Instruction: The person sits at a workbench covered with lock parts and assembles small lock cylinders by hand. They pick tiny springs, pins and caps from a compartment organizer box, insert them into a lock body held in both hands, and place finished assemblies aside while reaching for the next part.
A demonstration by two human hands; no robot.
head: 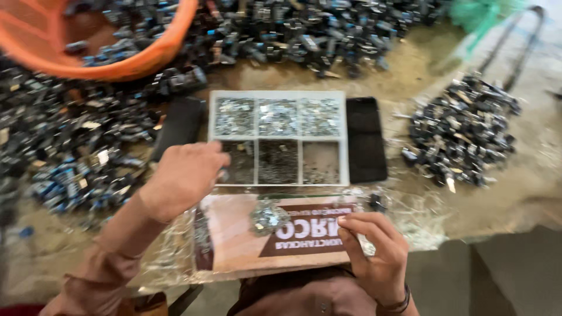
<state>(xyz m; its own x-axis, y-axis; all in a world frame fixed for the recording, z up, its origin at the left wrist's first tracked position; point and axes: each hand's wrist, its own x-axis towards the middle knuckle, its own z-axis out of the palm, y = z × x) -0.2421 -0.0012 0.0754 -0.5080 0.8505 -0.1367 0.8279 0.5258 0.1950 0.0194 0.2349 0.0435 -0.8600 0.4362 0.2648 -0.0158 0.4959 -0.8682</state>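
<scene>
The left hand (182, 178) curls loosely, empty as far as shows, over the tray (278, 93)'s near-left corner. The right hand (374, 248) pinches the board (234, 240)'s right edge; tilting it could spill the small metal heap (267, 216) at the board's far edge.

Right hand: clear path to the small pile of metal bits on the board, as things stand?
Probably yes. The right hand rests on the board's near edge, and the pile of metal bits lies just beside it, uncovered. The left hand is off at the compartment tray.

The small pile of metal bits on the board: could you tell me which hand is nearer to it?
Left hand, up-left of the pile, looks about as near as the right hand, which grips the board down-right; too close to call.
</scene>
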